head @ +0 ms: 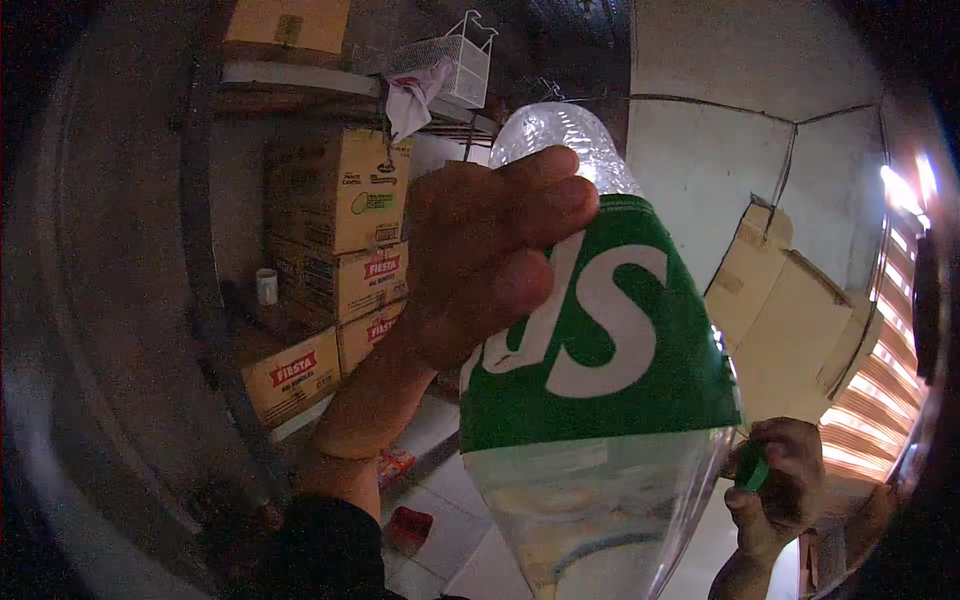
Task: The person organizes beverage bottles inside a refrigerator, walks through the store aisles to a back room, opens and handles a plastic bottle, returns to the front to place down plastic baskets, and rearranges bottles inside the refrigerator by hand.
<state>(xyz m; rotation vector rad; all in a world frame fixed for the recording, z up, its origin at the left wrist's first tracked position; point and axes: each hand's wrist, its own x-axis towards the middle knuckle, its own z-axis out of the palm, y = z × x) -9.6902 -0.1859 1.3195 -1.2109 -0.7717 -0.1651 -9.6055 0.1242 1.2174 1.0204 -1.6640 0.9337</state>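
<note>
A large clear plastic bottle [600,487] fills the middle of the view, close to the camera. It is tilted with its ribbed base up and away, and its lower end runs out of the picture at the bottom. Around its middle runs a green label [690,382] with big white letters. Clear liquid shows below the label. My left hand [480,255] grips the bottle's left side, its fingers lying across the label and the clear plastic. To the right of the bottle, my right hand [787,465] pinches a green bottle cap [752,468]. The bottle's mouth is out of view.
Printed cardboard boxes [371,195] are stacked at left, near a white cup [267,286]. A white wire basket [469,71] with a cloth [416,97] is at the upper shelf [300,77]. Flattened cardboard [795,322] hangs at right. A red item [409,529] lies on the tiled floor [442,495].
</note>
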